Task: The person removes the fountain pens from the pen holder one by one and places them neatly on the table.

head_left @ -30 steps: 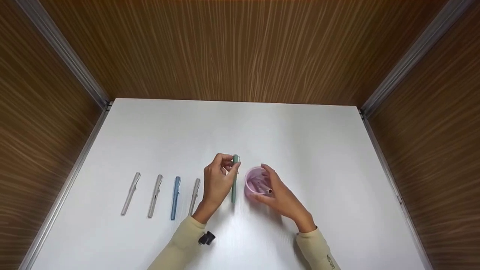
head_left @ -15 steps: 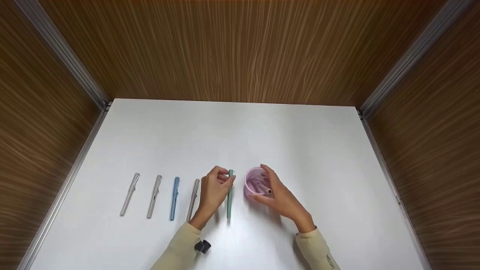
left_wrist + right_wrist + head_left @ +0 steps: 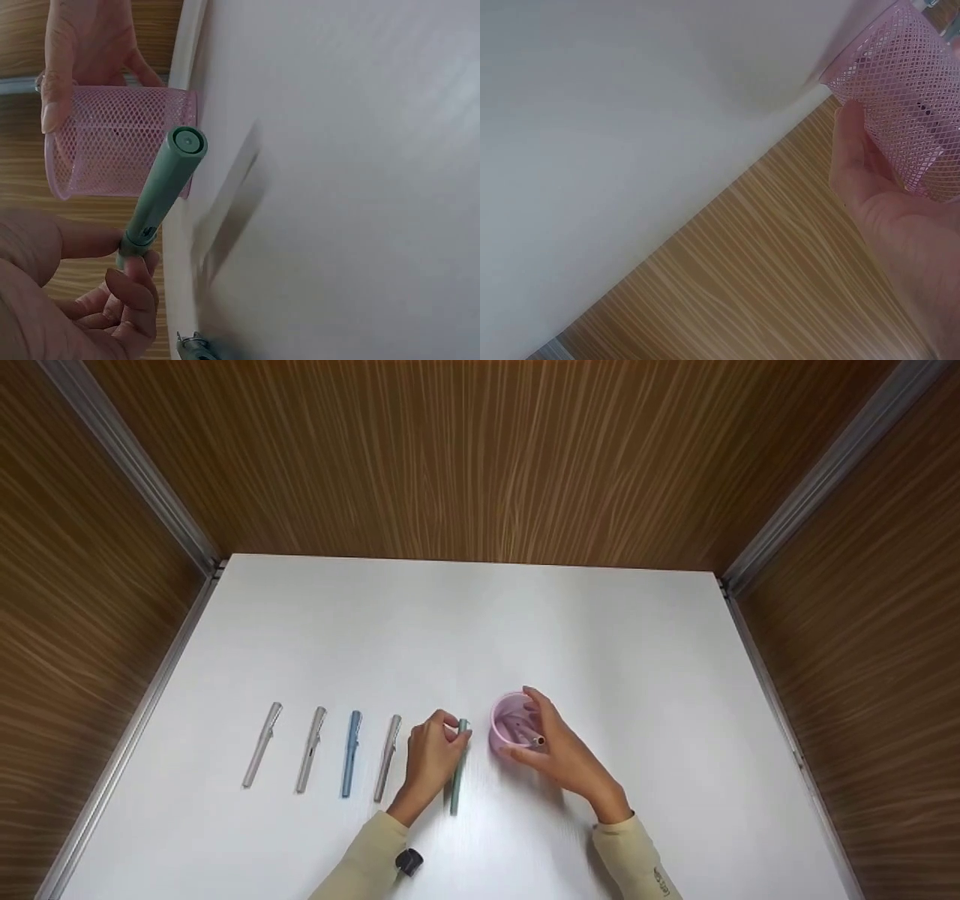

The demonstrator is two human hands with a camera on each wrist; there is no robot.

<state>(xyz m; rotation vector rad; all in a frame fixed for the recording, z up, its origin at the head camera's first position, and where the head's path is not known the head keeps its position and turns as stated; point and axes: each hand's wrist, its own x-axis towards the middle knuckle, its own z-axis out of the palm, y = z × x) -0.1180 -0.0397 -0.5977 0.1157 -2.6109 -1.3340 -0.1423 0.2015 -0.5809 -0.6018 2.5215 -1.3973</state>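
Observation:
My left hand (image 3: 433,760) pinches a green pen (image 3: 457,787) near its clip end between thumb and fingers. In the left wrist view the green pen (image 3: 166,180) points its barrel end at the camera, and its shadow falls on the table close by. To the right, my right hand (image 3: 562,750) grips a pink mesh pen cup (image 3: 498,741) around its side and rim. Inside the cup leans a light-coloured pen (image 3: 528,735), its end showing at the rim. The right wrist view has the mesh cup (image 3: 907,97) with my fingers curved along its wall.
Left of my left hand, a row of pens lies on the white table (image 3: 480,615): a grey-brown pen (image 3: 387,757), a blue pen (image 3: 351,754), a silver pen (image 3: 310,750) and a pale pen (image 3: 262,745). Wood-grain panels (image 3: 480,457) enclose the back and sides.
My left hand has moved the green pen toward me and slightly left, down beside the row of pens. The right hand and the cup have stayed in place.

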